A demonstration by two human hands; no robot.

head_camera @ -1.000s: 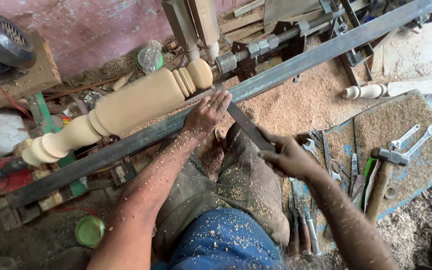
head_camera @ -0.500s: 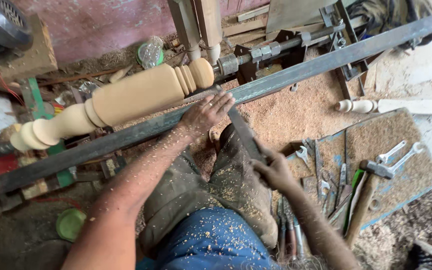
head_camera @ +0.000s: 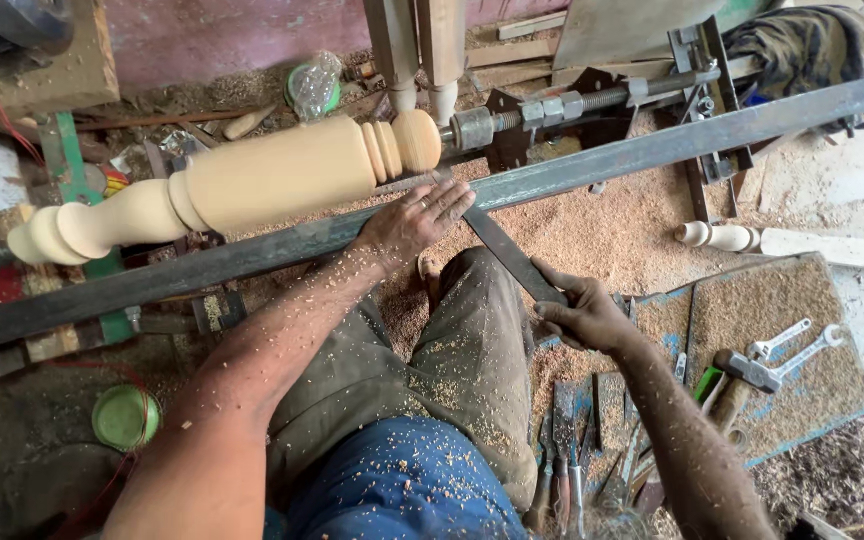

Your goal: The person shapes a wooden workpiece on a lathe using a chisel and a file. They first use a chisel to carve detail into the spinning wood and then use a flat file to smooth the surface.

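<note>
Now the left hand [head_camera: 414, 222] lies flat with fingers spread on the long steel tool rest [head_camera: 592, 165], pressing down the blade end of a flat dark chisel [head_camera: 512, 255]; the right hand [head_camera: 584, 315] is clenched around the chisel's lower end at about four o'clock from the left hand. The chisel runs slantwise from the rest down toward the person's knee [head_camera: 472, 330]; its tip lies under the left fingers, just below the pale turned wooden spindle [head_camera: 252, 185], and whether it touches the wood I cannot tell. The spindle is mounted between the lathe centres, stretching from nine o'clock toward the metal tailstock [head_camera: 512, 118] at one o'clock.

Against the frame half a second ago, both hands keep the same grip and place; the right hand has shifted slightly outward along the handle, and the view sits a little further right, showing more of the spindle's rounded end. A second turned leg [head_camera: 782, 242] lies on the sawdust at three o'clock; spanners [head_camera: 802, 350] and a hammer [head_camera: 747, 375] rest on the mat at four o'clock; a green lid [head_camera: 125, 417] lies at eight o'clock.
</note>
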